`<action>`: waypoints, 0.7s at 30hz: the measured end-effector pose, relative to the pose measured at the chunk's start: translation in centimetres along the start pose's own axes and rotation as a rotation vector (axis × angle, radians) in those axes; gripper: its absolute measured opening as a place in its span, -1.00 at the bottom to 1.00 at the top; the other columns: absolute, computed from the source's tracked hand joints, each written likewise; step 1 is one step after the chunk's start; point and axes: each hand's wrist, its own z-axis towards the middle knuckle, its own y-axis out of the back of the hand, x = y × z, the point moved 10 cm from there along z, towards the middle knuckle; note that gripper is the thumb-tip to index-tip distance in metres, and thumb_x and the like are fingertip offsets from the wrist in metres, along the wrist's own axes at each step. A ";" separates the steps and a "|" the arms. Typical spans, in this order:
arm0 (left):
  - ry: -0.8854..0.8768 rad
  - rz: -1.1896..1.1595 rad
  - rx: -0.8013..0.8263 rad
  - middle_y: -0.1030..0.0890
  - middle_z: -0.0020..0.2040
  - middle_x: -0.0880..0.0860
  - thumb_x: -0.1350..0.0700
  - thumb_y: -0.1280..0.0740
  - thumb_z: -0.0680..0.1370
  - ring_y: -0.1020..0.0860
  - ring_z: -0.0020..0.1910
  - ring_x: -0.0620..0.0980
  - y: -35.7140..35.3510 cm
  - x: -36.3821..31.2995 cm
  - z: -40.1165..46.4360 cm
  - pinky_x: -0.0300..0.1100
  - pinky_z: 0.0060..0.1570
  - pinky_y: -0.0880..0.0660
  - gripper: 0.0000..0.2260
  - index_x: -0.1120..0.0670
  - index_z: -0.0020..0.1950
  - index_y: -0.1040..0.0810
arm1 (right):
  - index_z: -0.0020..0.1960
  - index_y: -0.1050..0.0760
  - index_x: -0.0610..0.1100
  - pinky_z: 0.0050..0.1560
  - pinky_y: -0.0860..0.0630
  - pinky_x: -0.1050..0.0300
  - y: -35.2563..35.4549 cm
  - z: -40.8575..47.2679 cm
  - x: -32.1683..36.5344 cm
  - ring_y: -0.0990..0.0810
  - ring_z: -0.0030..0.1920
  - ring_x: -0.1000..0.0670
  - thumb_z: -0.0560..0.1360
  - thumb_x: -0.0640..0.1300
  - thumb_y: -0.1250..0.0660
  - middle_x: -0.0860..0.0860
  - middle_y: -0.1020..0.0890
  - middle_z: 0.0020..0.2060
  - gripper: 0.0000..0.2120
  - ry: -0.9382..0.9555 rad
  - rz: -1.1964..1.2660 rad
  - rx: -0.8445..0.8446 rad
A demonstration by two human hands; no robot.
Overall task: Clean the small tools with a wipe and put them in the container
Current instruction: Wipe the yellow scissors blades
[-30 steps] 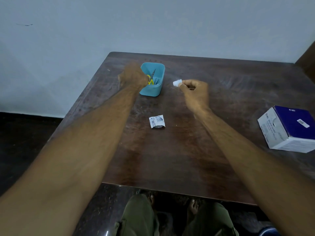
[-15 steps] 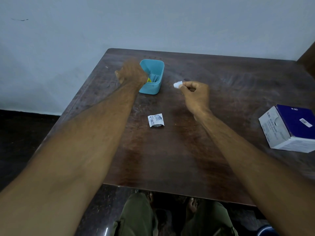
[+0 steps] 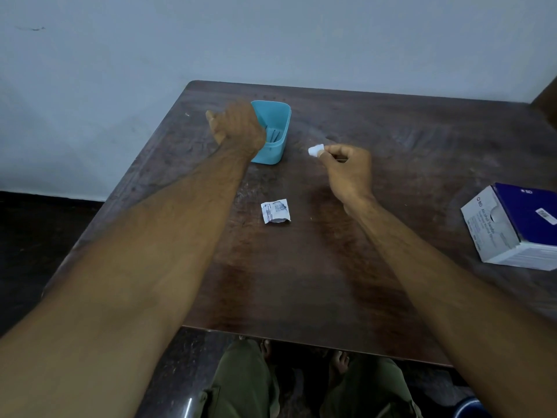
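A light blue plastic container (image 3: 278, 116) stands at the far left of the dark wooden table (image 3: 301, 282). Thin dark tools (image 3: 275, 134) lie inside it, partly hidden. My left hand (image 3: 236, 125) hovers over the container's left rim, fingers spread, holding nothing that I can see. To the right of the container, my right hand (image 3: 346, 168) pinches a small folded white wipe (image 3: 316, 150) between thumb and fingertips, above the table.
A torn white wipe wrapper (image 3: 275, 211) lies mid-table. A white and dark blue box of alcohol swabs (image 3: 512, 226) sits at the right edge. A pale wall is behind the table. My knees show below the near edge.
My left hand had yellow-handled scissors at the container; they went down inside, and the hand has opened and shifted left over the rim. My right hand keeps the wipe in place.
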 end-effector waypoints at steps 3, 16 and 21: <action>-0.020 0.026 -0.014 -0.62 0.10 0.12 0.00 -0.27 0.58 -0.56 0.14 0.11 0.0 -0.3 -0.1 0.12 0.44 -0.15 -0.71 0.19 0.17 -0.52 | -0.02 -0.69 -0.10 -0.14 -0.51 0.35 0.2 -0.1 0.0 -0.60 -0.20 0.22 0.47 -0.17 -0.43 0.18 -0.66 -0.21 -0.89 0.007 -0.014 -0.002; -0.065 0.031 -0.030 -0.64 -0.02 0.11 0.04 -0.28 0.58 -0.59 0.04 0.09 0.1 -1.2 -0.2 0.18 0.46 -0.04 -0.77 0.20 0.08 -0.52 | 0.03 -0.68 -0.11 -0.17 -0.45 0.43 0.5 -0.1 -0.3 -0.59 -0.19 0.24 0.48 -0.15 -0.43 0.17 -0.67 -0.15 -0.85 0.011 -0.030 0.000; -0.055 0.049 -0.005 -0.63 0.10 0.12 0.01 -0.29 0.58 -0.57 0.14 0.13 -0.3 -1.0 0.2 0.16 0.45 -0.04 -0.74 0.18 0.14 -0.52 | -0.02 -0.69 -0.07 -0.20 -0.44 0.51 0.6 -0.2 -0.4 -0.57 -0.25 0.35 0.47 -0.15 -0.44 0.24 -0.65 -0.22 -0.89 0.002 0.005 0.008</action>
